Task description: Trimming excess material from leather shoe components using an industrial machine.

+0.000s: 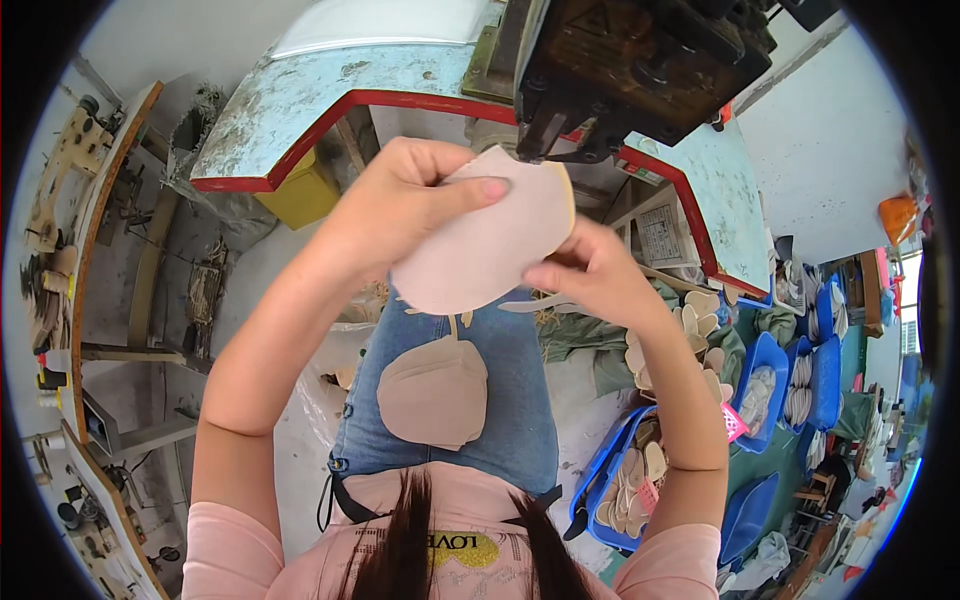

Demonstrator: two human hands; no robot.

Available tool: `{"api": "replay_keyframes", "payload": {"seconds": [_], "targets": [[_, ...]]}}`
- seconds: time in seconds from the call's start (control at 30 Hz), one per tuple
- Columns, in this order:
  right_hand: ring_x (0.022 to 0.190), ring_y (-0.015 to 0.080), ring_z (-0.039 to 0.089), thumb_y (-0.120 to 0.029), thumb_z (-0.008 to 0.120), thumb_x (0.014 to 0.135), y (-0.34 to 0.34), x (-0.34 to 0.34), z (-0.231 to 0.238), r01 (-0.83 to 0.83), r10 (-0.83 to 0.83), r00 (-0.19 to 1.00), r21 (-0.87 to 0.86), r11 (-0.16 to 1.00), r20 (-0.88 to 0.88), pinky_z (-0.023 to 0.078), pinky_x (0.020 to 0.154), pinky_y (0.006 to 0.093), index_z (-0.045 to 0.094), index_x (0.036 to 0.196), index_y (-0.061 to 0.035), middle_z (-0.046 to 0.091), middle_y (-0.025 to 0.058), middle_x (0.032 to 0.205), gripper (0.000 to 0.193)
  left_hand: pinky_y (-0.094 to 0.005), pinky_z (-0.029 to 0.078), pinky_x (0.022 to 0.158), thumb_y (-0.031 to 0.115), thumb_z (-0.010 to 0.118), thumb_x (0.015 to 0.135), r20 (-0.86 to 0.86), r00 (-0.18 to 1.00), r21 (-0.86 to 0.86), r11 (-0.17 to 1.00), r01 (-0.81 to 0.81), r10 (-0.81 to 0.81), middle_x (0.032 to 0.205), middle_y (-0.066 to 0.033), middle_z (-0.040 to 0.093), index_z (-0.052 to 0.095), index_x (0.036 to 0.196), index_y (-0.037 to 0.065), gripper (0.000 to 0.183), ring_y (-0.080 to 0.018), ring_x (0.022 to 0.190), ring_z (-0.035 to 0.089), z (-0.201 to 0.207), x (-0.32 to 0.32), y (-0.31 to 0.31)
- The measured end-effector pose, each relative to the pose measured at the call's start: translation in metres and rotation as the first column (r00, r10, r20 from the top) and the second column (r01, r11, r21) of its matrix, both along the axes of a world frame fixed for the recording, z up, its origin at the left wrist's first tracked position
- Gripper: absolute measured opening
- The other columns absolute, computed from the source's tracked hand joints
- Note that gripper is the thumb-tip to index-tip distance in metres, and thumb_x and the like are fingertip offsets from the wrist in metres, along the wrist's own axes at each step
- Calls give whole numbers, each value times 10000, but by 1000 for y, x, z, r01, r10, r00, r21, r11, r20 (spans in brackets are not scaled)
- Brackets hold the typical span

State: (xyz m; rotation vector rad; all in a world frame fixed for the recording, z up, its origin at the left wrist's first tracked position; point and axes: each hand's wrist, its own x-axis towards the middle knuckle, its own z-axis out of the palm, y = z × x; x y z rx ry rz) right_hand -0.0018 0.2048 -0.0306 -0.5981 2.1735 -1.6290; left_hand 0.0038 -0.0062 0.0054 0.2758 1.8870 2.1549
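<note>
At the dark machine head point(640, 75), left hand point(402, 195) and right hand point(597, 270) both pinch a pale, rounded, yellow-edged panel point(485, 235).

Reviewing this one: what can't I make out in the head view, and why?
All in the head view:
- Left hand fingertips, apart from the thumb: hidden behind the pale oval piece.
- Right hand: some fingertips hidden behind the piece's edge.
- Dark machine: its top is cut off by the upper picture edge.
- Stack on the lap: overlapping pieces hide the exact count.
- Items near the right rim: too small.
</note>
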Motion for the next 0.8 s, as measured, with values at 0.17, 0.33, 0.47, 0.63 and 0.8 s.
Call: {"api": "replay_keyframes", "payload": {"seconds": [0.17,0.33,0.47,0.63,0.8], "targets": [[728,92,547,-123,642,703,42,-5,-10,-193,159,952,107,975,260,438,693,227,570,916,-3,598,21,796,254,-197,446,527,148,590,775,110,994,107,994,-25,13,736,-51,607,594,870,-23,196,-67,599,555,-1,10,-3],[651,66,533,-170,639,712,85,-17,22,185,-181,971,-8,983,153,425,600,198,564,859,-21,586,9,758,222,-202,439,606,106,577,783,148,986,263,964,32,-73,771,-27,600,562,869,4,134,-61,672,549,-16,19,7],[613,58,533,-181,637,717,70,-31,50,241,-241,967,18,970,77,422,550,195,548,786,-30,573,13,707,188,-200,439,604,103,574,785,170,985,304,952,-46,-7,779,-31,598,558,868,10,125,-63,678,550,-19,25,11],[525,72,528,-167,643,706,47,-43,76,222,-211,970,88,971,-118,413,481,187,546,757,-15,572,36,645,188,-197,442,597,88,555,793,170,979,310,937,-161,112,787,-28,596,548,887,16,119,-65,683,551,-27,34,6],[551,47,516,-157,628,718,37,-62,82,145,-127,981,124,982,-145,413,506,186,584,805,-19,575,7,676,169,-195,442,579,76,539,797,181,980,276,952,-136,88,825,-28,597,541,951,16,165,-71,695,550,-33,46,8]]}}
